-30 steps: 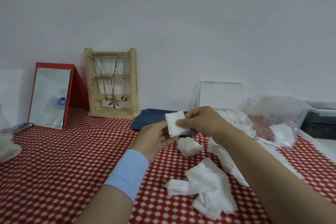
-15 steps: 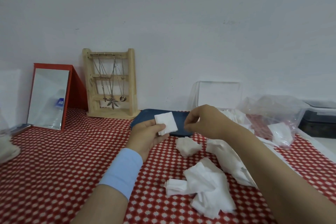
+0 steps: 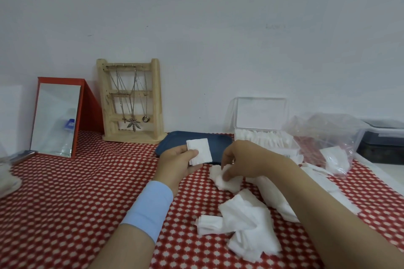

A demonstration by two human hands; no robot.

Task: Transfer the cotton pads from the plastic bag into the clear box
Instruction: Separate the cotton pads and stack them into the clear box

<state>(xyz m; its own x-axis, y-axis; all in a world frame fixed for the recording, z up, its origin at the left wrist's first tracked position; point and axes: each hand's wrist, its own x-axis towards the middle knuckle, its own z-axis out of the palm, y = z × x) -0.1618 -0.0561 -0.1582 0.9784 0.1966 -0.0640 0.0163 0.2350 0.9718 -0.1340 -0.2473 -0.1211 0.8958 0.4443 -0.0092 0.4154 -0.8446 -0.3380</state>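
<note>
The table [image 3: 65, 192], under a red-and-white patterned cloth, carries everything within arm's reach. At the back right the clear box [image 3: 264, 137] stands with its lid up, already packed with a row of pads, probably so new ones can be slid in on edge. Just right of it the plastic bag [image 3: 328, 137] slumps open with a few pads inside. Loose cotton pads [image 3: 247, 223] lie heaped in front of the box, likely tipped out for sorting. The left hand [image 3: 179, 164] is raised, forearm angled up, its fingers gripping a small squared stack [image 3: 200, 150] upright. The right hand [image 3: 242, 159] reaches down with wrist bent, fingers pinched closed on a crumpled pad [image 3: 225, 178] resting on the cloth.
</note>
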